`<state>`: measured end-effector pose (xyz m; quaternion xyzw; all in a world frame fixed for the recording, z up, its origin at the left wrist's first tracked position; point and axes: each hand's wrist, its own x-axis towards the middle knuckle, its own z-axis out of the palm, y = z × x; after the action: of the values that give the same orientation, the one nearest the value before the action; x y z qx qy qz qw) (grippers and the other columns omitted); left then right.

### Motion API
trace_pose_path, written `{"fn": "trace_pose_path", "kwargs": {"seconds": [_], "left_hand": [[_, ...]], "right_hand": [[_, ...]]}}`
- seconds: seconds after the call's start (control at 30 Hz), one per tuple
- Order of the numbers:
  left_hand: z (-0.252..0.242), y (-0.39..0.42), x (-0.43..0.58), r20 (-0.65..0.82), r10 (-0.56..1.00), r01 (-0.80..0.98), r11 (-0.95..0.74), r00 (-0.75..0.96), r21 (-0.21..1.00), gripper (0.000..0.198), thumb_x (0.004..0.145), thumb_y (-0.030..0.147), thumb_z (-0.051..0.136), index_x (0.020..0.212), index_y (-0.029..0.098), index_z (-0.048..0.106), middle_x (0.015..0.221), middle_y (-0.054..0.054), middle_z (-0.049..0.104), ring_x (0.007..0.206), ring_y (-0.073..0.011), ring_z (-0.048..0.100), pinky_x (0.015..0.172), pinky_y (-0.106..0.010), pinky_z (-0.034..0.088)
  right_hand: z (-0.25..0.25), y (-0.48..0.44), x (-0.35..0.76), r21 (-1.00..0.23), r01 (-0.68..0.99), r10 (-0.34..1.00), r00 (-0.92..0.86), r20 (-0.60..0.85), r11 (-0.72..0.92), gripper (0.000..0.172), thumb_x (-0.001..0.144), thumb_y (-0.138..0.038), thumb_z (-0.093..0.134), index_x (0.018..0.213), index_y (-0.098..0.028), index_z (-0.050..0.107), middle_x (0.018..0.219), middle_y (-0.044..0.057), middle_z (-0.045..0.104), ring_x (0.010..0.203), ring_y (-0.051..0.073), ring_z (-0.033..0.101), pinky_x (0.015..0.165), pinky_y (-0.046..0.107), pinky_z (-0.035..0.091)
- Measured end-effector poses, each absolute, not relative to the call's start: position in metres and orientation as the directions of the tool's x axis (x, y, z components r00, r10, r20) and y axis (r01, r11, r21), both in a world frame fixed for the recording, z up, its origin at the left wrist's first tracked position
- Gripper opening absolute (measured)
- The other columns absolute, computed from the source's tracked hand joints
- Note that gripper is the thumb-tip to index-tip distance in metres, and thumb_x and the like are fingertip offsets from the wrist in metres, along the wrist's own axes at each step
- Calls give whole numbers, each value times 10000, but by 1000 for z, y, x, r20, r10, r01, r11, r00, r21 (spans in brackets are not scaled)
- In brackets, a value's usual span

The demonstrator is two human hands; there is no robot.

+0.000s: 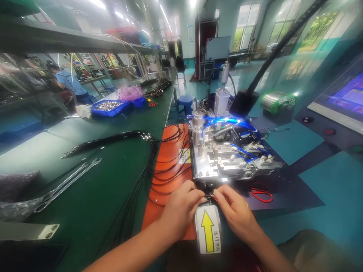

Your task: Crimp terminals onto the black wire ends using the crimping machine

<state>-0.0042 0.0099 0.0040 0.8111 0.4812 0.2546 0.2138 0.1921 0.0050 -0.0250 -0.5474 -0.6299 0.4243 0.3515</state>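
Note:
My left hand (pixel 181 206) and my right hand (pixel 235 207) meet at the front edge of a small metal machine (pixel 227 158) with blue air hoses. Both pinch the end of a thin wire (pixel 210 197) between thumb and fingers, just at the machine's front slot. The wire end looks dark with a trace of red; its detail is too small to read. Directly below the hands lies a white plate with a yellow arrow (pixel 208 228) pointing toward the machine.
Black cables (pixel 167 166) loop over an orange mat (pixel 170 181) left of the machine. Two wrenches (pixel 68 183) lie on the green bench. Red-handled scissors (pixel 262 193) sit right of my hands. A blue tray of small parts (pixel 109 107) and another person (pixel 66 85) are far left.

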Motion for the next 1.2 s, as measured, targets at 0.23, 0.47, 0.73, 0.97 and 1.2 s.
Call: {"fn": "trace_pose_path", "kwargs": {"seconds": [0.23, 0.47, 0.73, 0.97, 1.2], "left_hand": [[2, 12, -4, 204, 902, 681, -422, 379, 599, 126, 922, 153, 587, 917, 174, 711, 820, -19, 522, 741, -144, 540, 654, -229, 432], [3, 14, -4, 236, 888, 668, -454, 395, 589, 153, 906, 87, 572, 933, 169, 698, 774, -7, 500, 694, -135, 512, 601, -221, 394], [3, 15, -4, 242, 887, 663, -455, 392, 594, 165, 913, 95, 550, 898, 171, 696, 760, -6, 491, 668, -130, 500, 583, -217, 383], [2, 16, -3, 255, 884, 688, -465, 392, 557, 180, 920, 111, 532, 903, 179, 697, 751, -2, 481, 651, -130, 494, 567, -223, 370], [1, 16, -3, 278, 883, 659, -467, 377, 590, 205, 923, 110, 498, 898, 186, 687, 762, -7, 492, 668, -126, 501, 575, -212, 383]], "right_hand": [[-34, 8, 190, -917, 398, 991, -129, -28, 26, 331, 995, -451, 428, 798, -219, 558, 751, -24, 582, 729, 157, 540, 676, 255, 396], [-37, 8, 188, -923, 384, 991, -123, -47, 4, 326, 997, -445, 420, 800, -222, 556, 751, -26, 577, 727, 155, 543, 667, 247, 402], [-35, 8, 187, -926, 377, 991, -118, -58, -10, 331, 996, -455, 419, 793, -225, 545, 735, -34, 555, 703, 146, 528, 656, 236, 404], [-37, 8, 185, -928, 371, 992, -107, -65, -21, 334, 998, -458, 408, 807, -222, 547, 746, -27, 566, 706, 150, 535, 653, 239, 410], [-37, 8, 184, -935, 354, 995, -89, -33, 1, 334, 1002, -446, 405, 800, -219, 545, 743, -23, 559, 703, 149, 535, 658, 241, 417]]}}
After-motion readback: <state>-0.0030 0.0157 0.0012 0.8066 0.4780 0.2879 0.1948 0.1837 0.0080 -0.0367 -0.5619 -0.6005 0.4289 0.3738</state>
